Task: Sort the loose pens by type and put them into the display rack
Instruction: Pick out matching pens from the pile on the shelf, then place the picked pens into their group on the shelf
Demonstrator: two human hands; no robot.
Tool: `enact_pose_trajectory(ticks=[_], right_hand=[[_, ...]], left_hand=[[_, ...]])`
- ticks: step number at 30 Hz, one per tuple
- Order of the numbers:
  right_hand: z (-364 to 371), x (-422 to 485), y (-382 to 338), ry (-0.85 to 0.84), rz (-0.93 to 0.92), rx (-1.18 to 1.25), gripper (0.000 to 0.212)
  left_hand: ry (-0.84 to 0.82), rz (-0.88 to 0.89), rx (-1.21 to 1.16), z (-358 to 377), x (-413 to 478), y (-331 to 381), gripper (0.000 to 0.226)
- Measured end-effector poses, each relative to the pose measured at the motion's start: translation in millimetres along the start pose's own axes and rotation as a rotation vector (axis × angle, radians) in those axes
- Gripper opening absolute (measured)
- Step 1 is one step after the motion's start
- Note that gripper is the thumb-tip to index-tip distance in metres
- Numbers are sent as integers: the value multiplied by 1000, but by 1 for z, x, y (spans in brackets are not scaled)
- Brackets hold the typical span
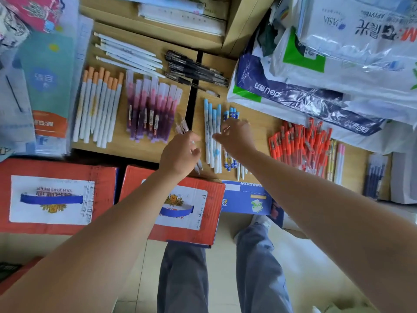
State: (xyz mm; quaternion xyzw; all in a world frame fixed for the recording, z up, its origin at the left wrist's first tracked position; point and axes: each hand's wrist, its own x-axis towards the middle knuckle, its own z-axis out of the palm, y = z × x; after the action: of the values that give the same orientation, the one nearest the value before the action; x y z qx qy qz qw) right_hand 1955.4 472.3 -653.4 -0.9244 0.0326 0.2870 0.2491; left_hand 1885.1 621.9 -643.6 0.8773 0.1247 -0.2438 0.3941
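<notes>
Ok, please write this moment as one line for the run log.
step: sorting | left hand: holds clear pens | right hand: at light-blue pens, grip unclear

I read the surface as pale matt wood. The clear pens in the left grip look like see-through plastic, the red pens glossy plastic. Plastic bags shine and crinkle; the red cartons are printed cardboard; the trousers are denim.
</notes>
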Motion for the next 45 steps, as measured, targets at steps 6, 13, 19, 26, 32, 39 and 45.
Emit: enact_pose_trajectory(ticks=[6,13,19,26,32,39,45], right_hand=[[17,7,-4,88,-43,-156,30],[2,2,11,76,-99,81,28],[-40,-27,80,101,-114,219,13],[-94,-56,189,360,136,245,8],[-123,-67,270,443,404,145,22],[-124,-57,309,241,428,76,29],[-134,-52,339,257,370,120,13]], left_hand=[[-65,15,132,12,12,-4,48],[-38,9,192,11,13,7,39],[50,78,101,31,12,58,26],[-159,53,78,103,18,127,30],[-95,18,115,156,17,164,40],[13,186,175,198,21,197,23],[0,275,204,227,23,216,14]])
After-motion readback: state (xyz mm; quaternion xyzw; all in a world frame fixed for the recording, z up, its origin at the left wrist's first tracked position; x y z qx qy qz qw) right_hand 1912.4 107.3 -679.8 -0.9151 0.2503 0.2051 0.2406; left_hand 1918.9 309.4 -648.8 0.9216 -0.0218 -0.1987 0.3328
